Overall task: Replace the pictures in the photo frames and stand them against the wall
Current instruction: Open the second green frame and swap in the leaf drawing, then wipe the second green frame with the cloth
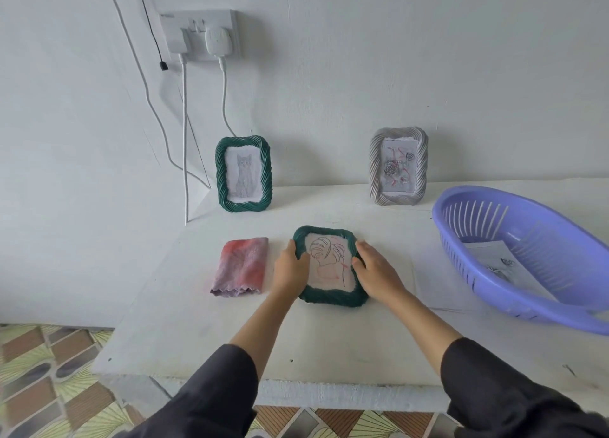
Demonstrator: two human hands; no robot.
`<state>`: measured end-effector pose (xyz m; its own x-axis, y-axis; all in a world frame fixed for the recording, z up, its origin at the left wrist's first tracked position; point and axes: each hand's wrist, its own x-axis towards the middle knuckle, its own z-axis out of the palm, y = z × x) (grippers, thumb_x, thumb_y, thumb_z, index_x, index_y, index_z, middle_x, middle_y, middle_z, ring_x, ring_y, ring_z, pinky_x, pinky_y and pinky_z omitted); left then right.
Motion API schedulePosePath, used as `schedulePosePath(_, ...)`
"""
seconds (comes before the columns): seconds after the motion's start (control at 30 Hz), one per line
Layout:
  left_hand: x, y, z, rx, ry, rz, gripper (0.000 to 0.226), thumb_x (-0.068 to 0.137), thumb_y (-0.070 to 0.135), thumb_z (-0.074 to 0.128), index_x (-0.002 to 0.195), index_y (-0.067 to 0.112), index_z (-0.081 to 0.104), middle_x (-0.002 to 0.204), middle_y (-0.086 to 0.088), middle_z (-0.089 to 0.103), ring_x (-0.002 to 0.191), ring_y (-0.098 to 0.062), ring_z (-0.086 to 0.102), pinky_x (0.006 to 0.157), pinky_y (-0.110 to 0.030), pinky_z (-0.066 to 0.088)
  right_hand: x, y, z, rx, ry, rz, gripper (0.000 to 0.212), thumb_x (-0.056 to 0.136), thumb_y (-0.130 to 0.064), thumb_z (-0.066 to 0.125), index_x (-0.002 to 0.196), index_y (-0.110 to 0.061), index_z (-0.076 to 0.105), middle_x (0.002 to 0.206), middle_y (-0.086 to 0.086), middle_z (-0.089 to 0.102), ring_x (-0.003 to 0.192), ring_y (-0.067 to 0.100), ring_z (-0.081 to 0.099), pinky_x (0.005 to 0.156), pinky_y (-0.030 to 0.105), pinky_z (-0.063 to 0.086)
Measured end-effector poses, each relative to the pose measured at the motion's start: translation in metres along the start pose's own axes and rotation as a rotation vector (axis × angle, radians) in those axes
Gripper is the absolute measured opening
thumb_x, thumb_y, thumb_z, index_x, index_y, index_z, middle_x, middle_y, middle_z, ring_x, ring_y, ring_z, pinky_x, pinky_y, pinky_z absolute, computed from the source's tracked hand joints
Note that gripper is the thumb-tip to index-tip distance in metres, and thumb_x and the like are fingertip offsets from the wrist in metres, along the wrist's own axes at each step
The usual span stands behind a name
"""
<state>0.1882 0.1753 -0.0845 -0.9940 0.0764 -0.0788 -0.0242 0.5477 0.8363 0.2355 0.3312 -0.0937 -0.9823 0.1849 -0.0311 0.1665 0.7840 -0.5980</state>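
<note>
Under left hand (290,269) & right hand (375,273): green frame (329,266) sides partly hidden.

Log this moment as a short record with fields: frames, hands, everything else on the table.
Standing frames: green twisted-rim photo frame with a cat drawing and grey twisted-rim photo frame with a rose drawing, both upright against the wall.
Flat frame: green twisted-rim photo frame with a leaf drawing, face up on the white table.
Left hand: grips its left edge.
Right hand: grips its right edge.
Left of flat frame: folded pink-purple cloth.
Right side: purple slotted plastic basket holding printed paper sheets.
</note>
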Motion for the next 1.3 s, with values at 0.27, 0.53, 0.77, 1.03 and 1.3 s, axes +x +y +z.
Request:
schedulePosePath(0.27,0.001,-0.017,0.015,0.334,0.017,0.140,0.050,0.094,0.015,0.037,0.142,0.002,0.035,0.148,-0.014,0.035,0.138,-0.028,0.027,0.116,-0.038,0.022,-0.003,0.010,0.007,-0.156,0.036,-0.011,0.051,0.102,-0.025,0.024,0.149,-0.010,0.013,0.158,0.004,0.012,0.146,0.015,0.012,0.119,0.027,0.008)
schedulePosePath(0.53,0.005,-0.017,0.000,0.393,0.183,0.137,0.049,0.096,0.031,0.039,0.141,0.014,0.038,0.149,-0.009,0.035,0.140,-0.026,0.026,0.117,-0.040,0.016,-0.005,0.011,0.008,-0.180,0.067,0.010,0.051,0.101,-0.025,0.023,0.149,-0.009,0.015,0.158,0.004,0.014,0.146,0.015,0.014,0.118,0.025,0.008)
schedulePosePath(0.77,0.025,-0.023,-0.062,0.511,0.174,-0.403,0.101,0.070,0.049,0.066,0.146,0.025,0.005,0.145,-0.017,0.023,0.134,-0.038,0.025,0.111,-0.052,0.023,-0.005,0.007,0.008,-0.179,0.063,0.019,0.050,0.101,-0.024,0.022,0.149,-0.010,0.015,0.158,0.003,0.014,0.146,0.013,0.014,0.118,0.025,0.008)
schedulePosePath(1.03,0.019,-0.018,-0.079,0.322,0.083,-0.390,0.063,0.082,0.034,0.055,0.135,0.009,0.033,0.129,-0.018,0.037,0.116,-0.039,0.049,0.093,-0.042,0.043,-0.002,0.012,0.005,-0.010,0.045,0.039,0.054,0.099,-0.034,0.030,0.149,-0.015,0.018,0.157,0.000,0.018,0.145,0.014,0.016,0.118,0.031,0.014)
schedulePosePath(1.3,-0.004,0.051,-0.064,-0.415,-0.151,-0.286,0.049,0.088,0.039,0.056,0.115,-0.001,0.048,0.074,-0.018,0.061,0.056,-0.024,0.059,0.055,-0.031,0.050,-0.009,-0.052,-0.014,0.684,-0.059,0.050,0.088,0.080,-0.060,0.054,0.148,-0.016,0.019,0.150,0.002,0.034,0.137,0.018,0.035,0.110,0.034,0.028)
